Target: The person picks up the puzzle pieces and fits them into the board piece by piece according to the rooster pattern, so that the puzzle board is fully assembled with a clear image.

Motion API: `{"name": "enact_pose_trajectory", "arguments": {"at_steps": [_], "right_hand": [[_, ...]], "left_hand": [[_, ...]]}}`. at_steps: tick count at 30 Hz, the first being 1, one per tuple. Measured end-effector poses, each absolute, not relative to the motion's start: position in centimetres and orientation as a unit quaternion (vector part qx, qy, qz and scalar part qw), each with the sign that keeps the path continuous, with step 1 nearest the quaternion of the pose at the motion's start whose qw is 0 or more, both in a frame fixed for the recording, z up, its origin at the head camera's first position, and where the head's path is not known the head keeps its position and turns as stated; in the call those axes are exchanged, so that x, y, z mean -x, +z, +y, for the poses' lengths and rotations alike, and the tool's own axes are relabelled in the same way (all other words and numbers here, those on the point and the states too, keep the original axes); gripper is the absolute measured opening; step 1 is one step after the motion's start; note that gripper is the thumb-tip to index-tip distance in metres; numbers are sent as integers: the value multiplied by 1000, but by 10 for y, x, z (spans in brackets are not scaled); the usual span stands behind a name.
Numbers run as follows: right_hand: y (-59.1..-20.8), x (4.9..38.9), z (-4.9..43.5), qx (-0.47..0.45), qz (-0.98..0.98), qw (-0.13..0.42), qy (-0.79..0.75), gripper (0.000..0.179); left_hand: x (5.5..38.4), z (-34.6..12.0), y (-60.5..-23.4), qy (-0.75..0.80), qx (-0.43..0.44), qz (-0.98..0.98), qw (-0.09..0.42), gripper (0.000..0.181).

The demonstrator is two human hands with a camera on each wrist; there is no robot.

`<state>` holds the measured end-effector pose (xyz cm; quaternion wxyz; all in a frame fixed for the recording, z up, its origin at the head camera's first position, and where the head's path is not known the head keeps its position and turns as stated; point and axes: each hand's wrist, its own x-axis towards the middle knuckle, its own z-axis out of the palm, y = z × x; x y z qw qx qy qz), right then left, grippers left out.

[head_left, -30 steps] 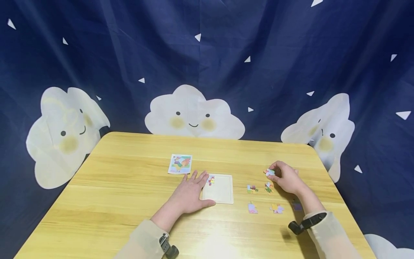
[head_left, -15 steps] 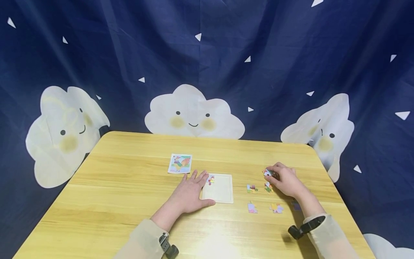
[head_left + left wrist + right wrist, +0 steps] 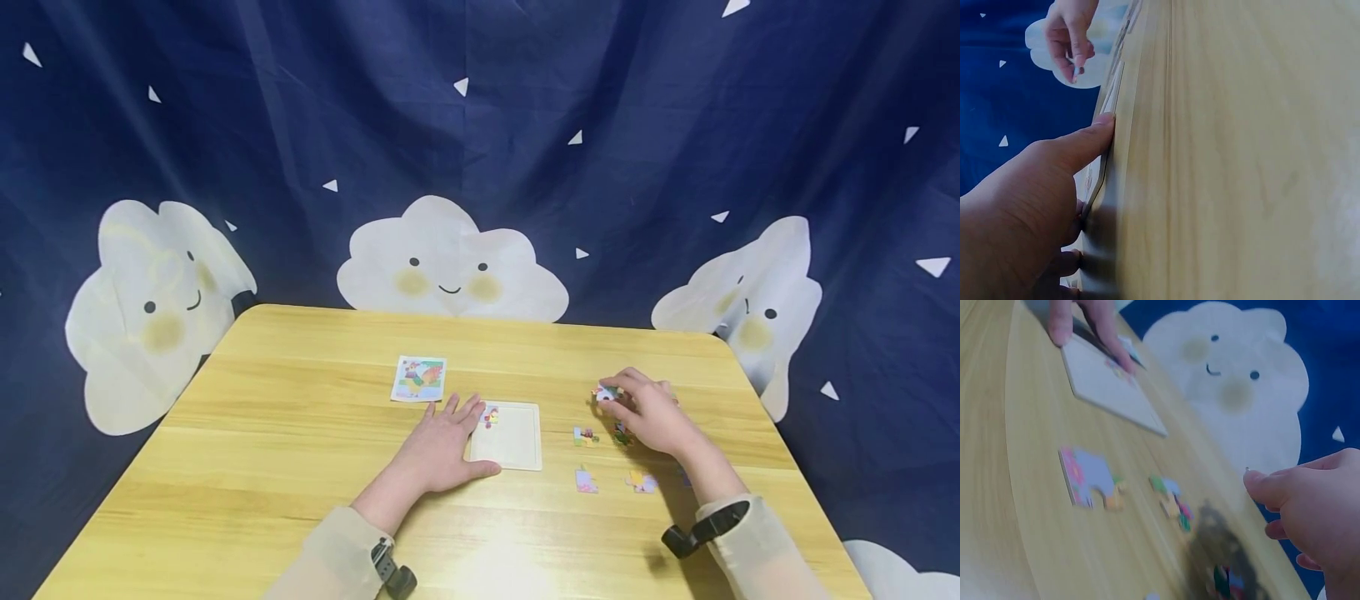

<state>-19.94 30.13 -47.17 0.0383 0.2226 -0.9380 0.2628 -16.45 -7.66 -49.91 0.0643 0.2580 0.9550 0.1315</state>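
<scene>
My left hand (image 3: 438, 450) lies with fingers spread against the left side of a shallow white puzzle tray (image 3: 517, 442). Its thumb touches the near edge, as the left wrist view also shows. A colourful puzzle piece (image 3: 491, 417) sits in the tray's far left corner, beside the fingertips. To the right, my right hand (image 3: 654, 412) pinches another jigsaw piece (image 3: 602, 392) between thumb and fingers, held over the table. In the right wrist view the fingertips largely hide that piece, and a dark shadow falls on the table below.
Loose pieces lie right of the tray: one with brown and green (image 3: 585, 437), a lilac one (image 3: 586, 480), a yellow and lilac one (image 3: 642, 481), others partly under the right arm. A printed picture card (image 3: 418, 379) lies behind the tray. A blue curtain (image 3: 465, 150) hangs behind the table.
My right hand has moved left with the pinched piece, which has turned and come off its place among the loose pieces. The left hand stays at the tray.
</scene>
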Motion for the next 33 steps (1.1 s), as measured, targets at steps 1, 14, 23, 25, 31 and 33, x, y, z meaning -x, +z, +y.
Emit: {"name": "enact_pose_trajectory", "arguments": {"at_steps": [1, 14, 23, 25, 31, 33], "right_hand": [[-469, 199, 297, -230, -935, 40, 268, 37], [-457, 200, 249, -286, -904, 44, 313, 37], [-465, 203, 223, -302, -892, 23, 336, 37], [-467, 203, 219, -304, -892, 22, 334, 36], [-471, 204, 205, -311, -892, 21, 327, 35], [-472, 204, 201, -312, -893, 16, 325, 36]], "left_hand": [[165, -76, -499, 132, -258, 955, 64, 105], [165, -75, -496, 120, -257, 956, 67, 106], [165, -76, -497, 124, -257, 956, 69, 105], [165, -76, -498, 125, -257, 956, 70, 106], [165, -77, -499, 120, -256, 956, 72, 106], [165, -77, -500, 122, -256, 956, 71, 106]]}}
